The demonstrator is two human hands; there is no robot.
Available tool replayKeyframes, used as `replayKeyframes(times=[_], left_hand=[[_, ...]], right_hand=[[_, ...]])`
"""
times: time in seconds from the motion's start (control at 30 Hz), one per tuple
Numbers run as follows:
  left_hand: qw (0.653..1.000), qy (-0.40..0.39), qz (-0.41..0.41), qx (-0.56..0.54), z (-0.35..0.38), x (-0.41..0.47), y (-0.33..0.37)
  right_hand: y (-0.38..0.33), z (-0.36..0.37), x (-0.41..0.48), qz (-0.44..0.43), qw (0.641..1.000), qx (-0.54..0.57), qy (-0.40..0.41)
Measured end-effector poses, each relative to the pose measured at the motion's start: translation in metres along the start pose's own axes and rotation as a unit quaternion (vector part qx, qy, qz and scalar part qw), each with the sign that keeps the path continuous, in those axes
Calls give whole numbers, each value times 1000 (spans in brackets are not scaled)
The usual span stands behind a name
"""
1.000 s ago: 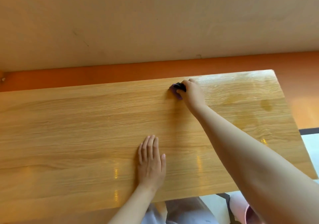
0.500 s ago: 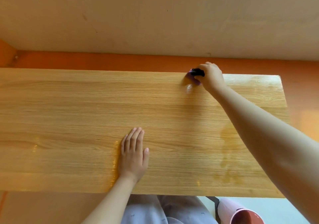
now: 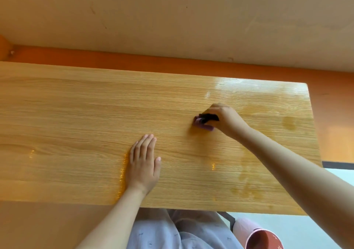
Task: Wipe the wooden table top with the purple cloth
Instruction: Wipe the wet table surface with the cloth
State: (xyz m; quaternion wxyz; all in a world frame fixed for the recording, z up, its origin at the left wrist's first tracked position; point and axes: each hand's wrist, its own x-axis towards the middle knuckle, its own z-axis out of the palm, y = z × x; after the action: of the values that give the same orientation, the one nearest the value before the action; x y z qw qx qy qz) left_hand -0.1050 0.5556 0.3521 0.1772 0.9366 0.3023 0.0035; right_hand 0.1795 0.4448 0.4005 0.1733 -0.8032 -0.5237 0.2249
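The right hand (image 3: 224,120) curls its fingers round the bunched purple cloth (image 3: 204,125), holding it down on the wooden worktop (image 3: 67,114) right of the middle. The left hand (image 3: 143,164) lies flat nearer the front edge, fingers straight and close together, thumb out, apart from the cloth. Wet sheen (image 3: 239,91) and darker damp patches mark the worktop's right part. Behind it run an orange band (image 3: 134,60) and a beige wall (image 3: 172,14). Below the front edge show pale clothing (image 3: 182,233) and a pink bucket (image 3: 256,235).
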Motion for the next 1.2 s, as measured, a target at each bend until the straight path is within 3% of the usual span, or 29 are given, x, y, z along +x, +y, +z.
replayKeyframes(times=[0.13, 0.3, 0.63, 0.77, 0.9, 1.03, 1.2], left_hand=[[1000, 0, -1, 1, 2, -1, 0], [1000, 1, -1, 7, 2, 1, 0], [1000, 26, 12, 4, 1, -2, -2], [1000, 20, 15, 5, 2, -3, -3], [999, 24, 21, 2, 2, -2, -2], [999, 26, 25, 1, 4, -1, -1], [999, 32, 30, 3, 5, -3, -5]], right_hand=[[18, -19, 69, 84, 992, -18, 88], [14, -16, 95, 143, 981, -22, 128], [-63, 65, -99, 40, 997, 56, 30], [-93, 102, -169, 55, 994, 96, 0], [-92, 101, -176, 64, 994, 83, 2], [-57, 71, -142, 145, 984, 34, 95], [-32, 54, -117, 277, 936, 57, 209]])
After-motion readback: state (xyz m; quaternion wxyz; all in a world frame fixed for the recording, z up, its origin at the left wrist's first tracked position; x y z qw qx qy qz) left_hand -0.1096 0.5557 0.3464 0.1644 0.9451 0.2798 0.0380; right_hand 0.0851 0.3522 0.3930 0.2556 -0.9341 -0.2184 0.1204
